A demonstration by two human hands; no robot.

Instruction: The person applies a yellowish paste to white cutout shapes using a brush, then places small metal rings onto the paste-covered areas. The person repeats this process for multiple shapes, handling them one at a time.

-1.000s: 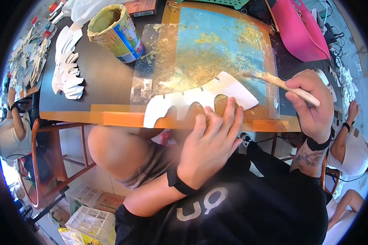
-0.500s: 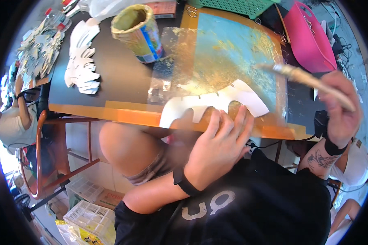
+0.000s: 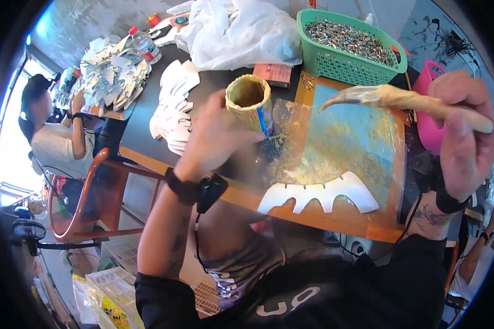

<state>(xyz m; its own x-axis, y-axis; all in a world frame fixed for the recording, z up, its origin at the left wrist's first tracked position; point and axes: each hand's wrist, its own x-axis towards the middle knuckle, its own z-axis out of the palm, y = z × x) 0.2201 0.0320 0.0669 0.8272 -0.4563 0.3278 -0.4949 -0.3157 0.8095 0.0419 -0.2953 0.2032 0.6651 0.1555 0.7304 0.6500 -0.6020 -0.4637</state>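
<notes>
My right hand [image 3: 462, 131] is closed round the handle of a brush [image 3: 406, 101], caked in yellowish glue, its bent bristle end pointing left over the work surface. Beside the glue-crusted can [image 3: 262, 116], my left hand [image 3: 211, 134] is blurred, with thumb and fingers spread. Whether it touches the can I cannot tell. A white cut-out piece [image 3: 326, 193] with scalloped notches lies along the near table edge, on a glue-stained blue and brown board [image 3: 340, 140]. Left of the can, a stack of similar white pieces [image 3: 173, 107] rests on the dark table.
At the back stand a green basket [image 3: 351, 70] of small metal parts, a white plastic bag [image 3: 241, 38] and an orange box [image 3: 272, 74]. A pink basket [image 3: 429, 118] is behind my right hand. Far left, a person [image 3: 63, 129] sits by a pile of cut pieces [image 3: 112, 77].
My left hand has left the white piece and moved up and left to the can. The brush is still in my right hand. The view has shifted, showing more of the table's back.
</notes>
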